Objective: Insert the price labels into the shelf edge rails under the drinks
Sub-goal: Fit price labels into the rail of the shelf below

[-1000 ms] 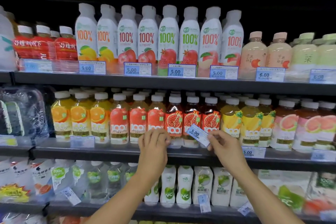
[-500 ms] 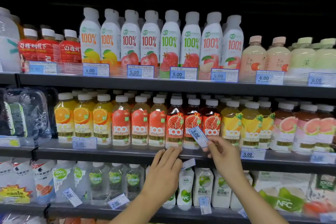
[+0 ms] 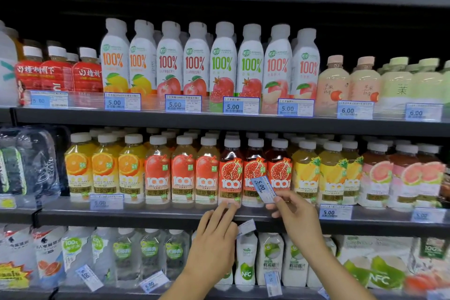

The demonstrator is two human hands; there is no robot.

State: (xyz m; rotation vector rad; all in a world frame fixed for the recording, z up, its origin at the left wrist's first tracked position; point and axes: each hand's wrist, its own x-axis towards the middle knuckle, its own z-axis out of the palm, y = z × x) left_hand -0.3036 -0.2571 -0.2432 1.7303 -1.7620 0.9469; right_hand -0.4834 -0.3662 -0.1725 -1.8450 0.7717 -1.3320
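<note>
Right hand (image 3: 299,220) pinches one label (image 3: 263,189) — second label (image 3: 247,226) at left hand (image 3: 214,243).

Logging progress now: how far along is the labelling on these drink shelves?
Done: the upper rail carries a row of seated labels. In hand: the right hand pinches a 5.00 label before the pomegranate bottles; the left hand touches the middle rail with straight fingers. Left: seating that label, the bare stretch under the apple juice, and the tilted labels lowest down.

Open stretch on the middle rail
The rail (image 3: 158,212) is left bare left of the left hand (image 3: 214,238); bottles (image 3: 183,173) are packed just behind it.
</note>
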